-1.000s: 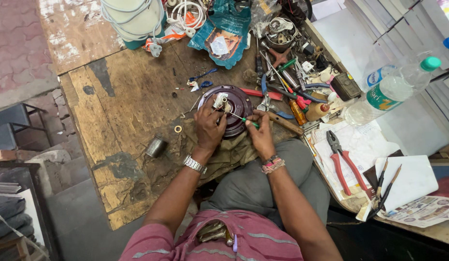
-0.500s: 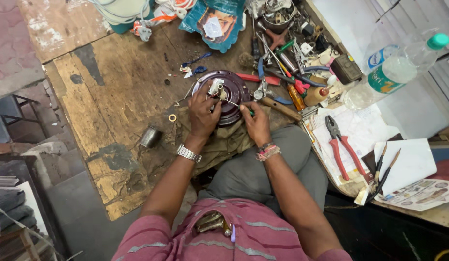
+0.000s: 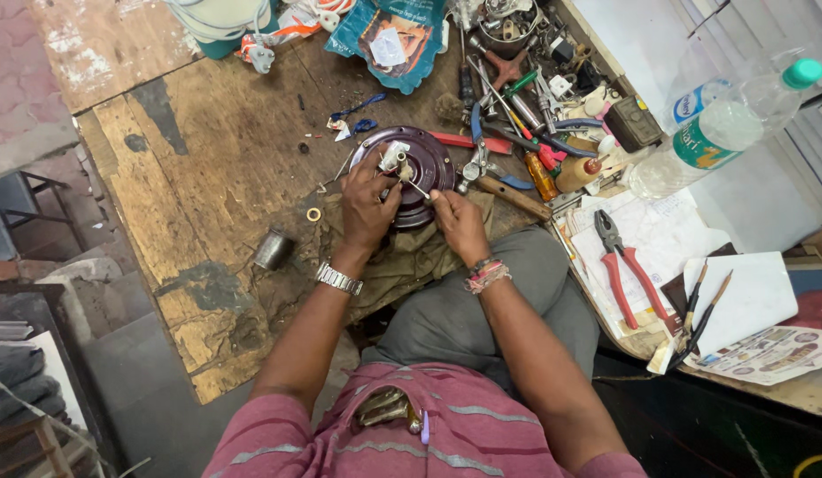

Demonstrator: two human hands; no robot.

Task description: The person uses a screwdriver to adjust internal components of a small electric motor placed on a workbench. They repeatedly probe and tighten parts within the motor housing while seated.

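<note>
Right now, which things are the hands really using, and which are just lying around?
In use:
left hand on the round dark metal disc
right hand holding a thin tool to the disc
olive cloth under the disc

Lying about:
red-handled pliers
plastic bottle
small metal cylinder
brass ring

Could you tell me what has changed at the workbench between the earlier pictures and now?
Very little. The head camera shifted, so the whole bench sits differently in the picture. The left hand still steadies the round purple disc, and the right hand still holds a thin tool to its centre. The red-handled pliers, plastic bottle and small metal cylinder lie where they were.
</note>
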